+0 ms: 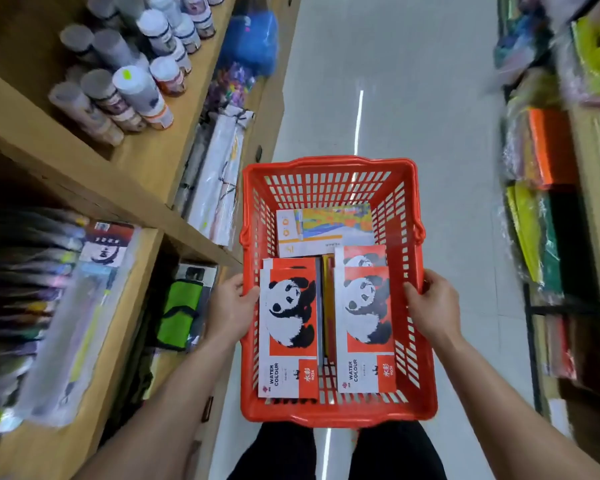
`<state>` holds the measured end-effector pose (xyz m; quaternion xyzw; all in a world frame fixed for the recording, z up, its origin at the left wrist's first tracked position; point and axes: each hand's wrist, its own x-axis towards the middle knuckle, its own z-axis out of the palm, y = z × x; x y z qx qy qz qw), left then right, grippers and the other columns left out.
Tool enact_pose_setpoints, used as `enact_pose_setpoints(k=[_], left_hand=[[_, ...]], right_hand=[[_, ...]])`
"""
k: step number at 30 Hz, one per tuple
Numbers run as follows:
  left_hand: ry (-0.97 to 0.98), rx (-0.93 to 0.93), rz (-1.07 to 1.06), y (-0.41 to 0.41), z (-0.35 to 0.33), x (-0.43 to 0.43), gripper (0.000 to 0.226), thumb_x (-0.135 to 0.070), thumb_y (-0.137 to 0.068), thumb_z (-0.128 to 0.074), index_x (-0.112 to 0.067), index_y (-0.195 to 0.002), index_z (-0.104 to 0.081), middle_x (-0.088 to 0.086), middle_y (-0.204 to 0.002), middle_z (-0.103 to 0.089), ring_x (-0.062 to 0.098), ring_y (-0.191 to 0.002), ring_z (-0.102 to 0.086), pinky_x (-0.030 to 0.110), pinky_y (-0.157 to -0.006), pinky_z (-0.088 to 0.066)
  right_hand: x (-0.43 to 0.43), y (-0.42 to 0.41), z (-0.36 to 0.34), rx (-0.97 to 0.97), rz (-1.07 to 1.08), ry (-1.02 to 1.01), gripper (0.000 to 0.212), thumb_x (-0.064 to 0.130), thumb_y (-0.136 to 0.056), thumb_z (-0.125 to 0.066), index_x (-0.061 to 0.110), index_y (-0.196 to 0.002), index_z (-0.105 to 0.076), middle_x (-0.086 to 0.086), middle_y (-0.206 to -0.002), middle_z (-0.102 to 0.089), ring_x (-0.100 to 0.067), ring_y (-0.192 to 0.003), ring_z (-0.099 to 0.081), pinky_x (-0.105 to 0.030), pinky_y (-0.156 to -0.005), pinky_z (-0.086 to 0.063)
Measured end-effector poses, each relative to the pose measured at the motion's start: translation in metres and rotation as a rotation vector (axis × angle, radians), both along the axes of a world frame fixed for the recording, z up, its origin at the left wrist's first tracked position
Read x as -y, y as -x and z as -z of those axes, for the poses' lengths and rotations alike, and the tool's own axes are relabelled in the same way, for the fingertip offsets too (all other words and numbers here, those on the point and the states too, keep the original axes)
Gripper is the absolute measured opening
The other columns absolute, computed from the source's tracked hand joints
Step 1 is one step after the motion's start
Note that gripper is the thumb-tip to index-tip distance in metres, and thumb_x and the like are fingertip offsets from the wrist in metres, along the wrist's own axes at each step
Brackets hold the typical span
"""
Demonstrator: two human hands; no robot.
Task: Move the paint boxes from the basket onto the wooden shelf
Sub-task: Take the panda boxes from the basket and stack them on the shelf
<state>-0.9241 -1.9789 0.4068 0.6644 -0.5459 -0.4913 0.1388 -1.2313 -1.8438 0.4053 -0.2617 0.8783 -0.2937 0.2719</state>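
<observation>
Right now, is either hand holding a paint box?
No: the left hand and right hand both grip the red basket sides.

Red-and-white panda paint boxes (pixel 289 327) lie flat, perhaps stacked, in the red basket (pixel 329 169), beside the wooden shelf (pixel 146 168).

One view only, from a head-worn wide-angle camera, looking forward and steeply down over the red basket (pixel 333 169). Very near to the basket, which fills the centre of the frame. Left of the basket, the wooden shelf (pixel 146 161); beyond the basket, the grey aisle floor (pixel 413 81); right of it, more racks. Edges bent and blurred.
</observation>
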Motion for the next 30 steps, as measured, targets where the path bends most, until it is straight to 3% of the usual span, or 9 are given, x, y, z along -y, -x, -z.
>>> enact_pose_setpoints(k=[3,8,14,19,22,24,26,28,30], left_hand=[[-0.036,-0.002,0.012,0.011,0.024,0.039,0.028,-0.015,-0.093,-0.066,-0.042,-0.088,-0.072,-0.024,-0.079,-0.078,0.006,-0.072,-0.078,0.044,-0.071,-0.066],[-0.067,0.012,0.038,0.023,0.056,0.075,0.023,-0.026,-0.091,-0.063,-0.028,-0.110,-0.076,-0.009,-0.097,-0.082,0.016,-0.082,-0.079,0.048,-0.077,-0.064],[-0.076,0.037,0.105,0.029,0.074,0.100,0.025,-0.036,-0.088,-0.058,-0.049,-0.105,-0.070,-0.014,-0.100,-0.080,0.010,-0.087,-0.077,0.046,-0.081,-0.063],[-0.116,0.002,0.140,0.019,0.067,0.092,0.038,-0.031,-0.099,-0.058,-0.068,-0.107,-0.062,-0.032,-0.097,-0.076,-0.001,-0.085,-0.076,0.038,-0.077,-0.065],[-0.191,-0.064,0.136,0.010,0.060,0.081,0.053,-0.028,-0.101,-0.059,-0.081,-0.109,-0.052,-0.042,-0.102,-0.071,-0.002,-0.088,-0.076,0.031,-0.075,-0.064],[-0.204,-0.085,0.148,0.003,0.057,0.073,0.059,-0.029,-0.100,-0.060,-0.085,-0.112,-0.045,-0.048,-0.102,-0.067,-0.008,-0.090,-0.074,0.019,-0.074,-0.061],[-0.177,-0.091,0.173,-0.004,0.055,0.066,0.056,-0.030,-0.100,-0.061,-0.076,-0.128,-0.044,-0.051,-0.100,-0.065,-0.016,-0.093,-0.069,0.008,-0.074,-0.054],[-0.179,-0.101,0.166,-0.012,0.060,0.061,0.053,-0.030,-0.101,-0.061,-0.057,-0.143,-0.044,-0.046,-0.102,-0.069,-0.011,-0.095,-0.071,0.012,-0.078,-0.055],[-0.181,-0.104,0.164,-0.017,0.064,0.056,0.051,-0.030,-0.103,-0.060,-0.052,-0.146,-0.044,-0.033,-0.105,-0.074,-0.002,-0.094,-0.074,0.018,-0.080,-0.059]], right_hand=[[0.033,0.005,0.027,0.011,0.031,-0.029,0.009,0.013,-0.090,-0.066,0.014,-0.094,-0.074,0.001,-0.073,-0.070,-0.019,-0.065,-0.068,-0.029,-0.060,-0.046],[0.068,0.017,0.061,0.026,0.058,-0.087,0.010,0.012,-0.090,-0.066,0.014,-0.096,-0.074,-0.001,-0.074,-0.070,-0.029,-0.072,-0.072,-0.032,-0.066,-0.049],[0.098,0.025,0.067,0.011,0.019,-0.202,0.017,0.012,-0.092,-0.062,0.009,-0.106,-0.070,-0.019,-0.100,-0.078,-0.040,-0.091,-0.072,-0.041,-0.076,-0.053],[0.095,-0.022,0.035,-0.384,-0.027,-0.054,0.041,0.013,-0.087,-0.067,-0.001,-0.126,-0.062,-0.025,-0.121,-0.063,-0.046,-0.115,-0.055,-0.042,-0.101,-0.036],[0.101,-0.081,0.031,-0.007,-0.248,0.022,0.042,0.009,-0.091,-0.068,0.007,-0.132,-0.060,-0.007,-0.119,-0.062,-0.029,-0.108,-0.061,-0.029,-0.092,-0.044],[0.109,-0.118,0.040,0.147,-0.354,-0.029,0.048,0.015,-0.095,-0.064,0.010,-0.141,-0.053,-0.003,-0.129,-0.058,-0.021,-0.119,-0.056,-0.021,-0.098,-0.040],[0.120,-0.144,0.050,0.204,-0.312,-0.059,0.060,0.018,-0.097,-0.061,0.007,-0.152,-0.040,-0.009,-0.144,-0.047,-0.023,-0.134,-0.044,-0.024,-0.112,-0.034],[0.129,-0.156,0.058,0.187,-0.230,-0.085,0.070,0.018,-0.095,-0.062,0.002,-0.156,-0.032,-0.018,-0.152,-0.038,-0.030,-0.142,-0.035,-0.033,-0.119,-0.027],[0.131,-0.158,0.067,0.226,-0.161,-0.098,0.068,0.018,-0.091,-0.065,0.005,-0.152,-0.038,-0.016,-0.149,-0.047,-0.031,-0.137,-0.043,-0.038,-0.120,-0.032]])
